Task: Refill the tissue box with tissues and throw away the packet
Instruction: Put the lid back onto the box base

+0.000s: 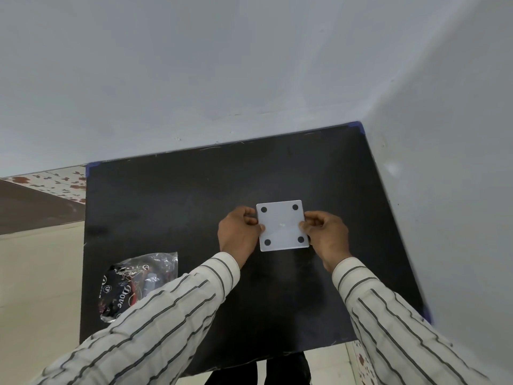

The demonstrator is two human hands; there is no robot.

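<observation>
Black table (172, 218) in grey-walled corner

Both hands, left (238, 232) and right (327, 234), pinch the white tissue box (281, 226), its 4 black feet up, over the black worktop (172, 212); a crumpled packet (136, 282) lies near-left.
</observation>
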